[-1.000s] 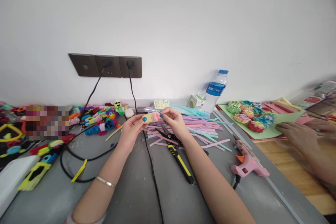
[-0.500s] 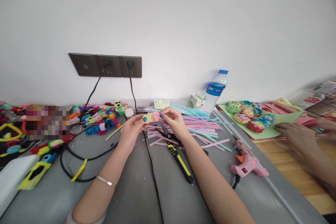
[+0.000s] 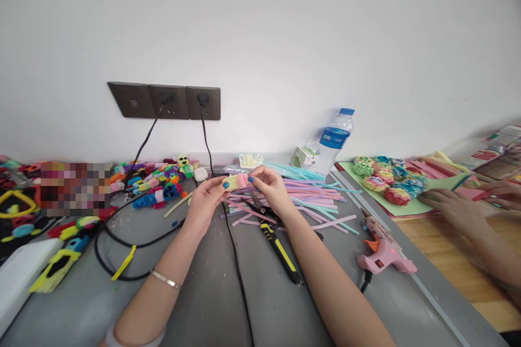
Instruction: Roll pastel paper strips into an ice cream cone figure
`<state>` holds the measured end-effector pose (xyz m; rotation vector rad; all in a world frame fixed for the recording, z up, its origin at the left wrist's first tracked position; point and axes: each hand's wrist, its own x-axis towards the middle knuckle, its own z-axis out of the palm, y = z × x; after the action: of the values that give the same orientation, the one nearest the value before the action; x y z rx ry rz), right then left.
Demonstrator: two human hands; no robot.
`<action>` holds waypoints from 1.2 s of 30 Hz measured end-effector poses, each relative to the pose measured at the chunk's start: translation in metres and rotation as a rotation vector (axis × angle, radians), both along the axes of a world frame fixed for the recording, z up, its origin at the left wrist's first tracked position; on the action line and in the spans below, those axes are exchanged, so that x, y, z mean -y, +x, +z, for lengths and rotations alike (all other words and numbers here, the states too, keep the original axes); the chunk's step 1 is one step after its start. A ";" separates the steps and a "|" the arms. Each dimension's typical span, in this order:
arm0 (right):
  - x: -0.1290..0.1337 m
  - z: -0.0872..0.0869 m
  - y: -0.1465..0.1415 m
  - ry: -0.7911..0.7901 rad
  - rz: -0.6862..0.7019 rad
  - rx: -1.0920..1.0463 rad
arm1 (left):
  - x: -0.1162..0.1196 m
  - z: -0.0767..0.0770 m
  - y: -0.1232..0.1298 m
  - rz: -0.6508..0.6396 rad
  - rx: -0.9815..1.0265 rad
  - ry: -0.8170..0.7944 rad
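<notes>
Between my two hands is a small fuzzy pipe-cleaner piece (image 3: 236, 181), pale yellow on its left part and pink on its right. My left hand (image 3: 204, 199) pinches the yellow end. The fingertips of my right hand (image 3: 268, 187) close on the pink end. Below and behind them lies a spread of pastel pipe cleaners (image 3: 313, 195) in pink, lilac and turquoise. Pliers (image 3: 280, 252) with yellow and black handles rest on the grey table (image 3: 203, 293), their jaws partly under my right hand.
Colourful pipe-cleaner figures (image 3: 160, 195) crowd the left side. A black cable (image 3: 236, 260) crosses the table from the wall sockets (image 3: 165, 102). To the right lie a pink glue gun (image 3: 382, 255) and paper flowers (image 3: 396, 190), near another person's hands (image 3: 456, 209). A water bottle (image 3: 336, 138) stands behind.
My hands keep nearly the same pose around the yellow and pink piece. At the right, the other person's hands have shifted slightly over the coloured paper.
</notes>
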<state>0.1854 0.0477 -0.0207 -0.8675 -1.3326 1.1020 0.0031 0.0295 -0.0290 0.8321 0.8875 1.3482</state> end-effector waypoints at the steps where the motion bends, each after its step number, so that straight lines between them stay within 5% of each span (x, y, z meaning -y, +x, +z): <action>1: 0.000 0.000 0.000 -0.001 -0.002 0.004 | 0.000 0.000 0.000 0.001 0.000 0.001; 36: 0.000 0.000 0.002 -0.048 0.023 -0.042 | 0.004 0.009 0.001 -0.051 -0.070 -0.042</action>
<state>0.1879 0.0473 -0.0212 -0.8615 -1.2884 1.1687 0.0042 0.0253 -0.0204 0.8679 0.9402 1.2584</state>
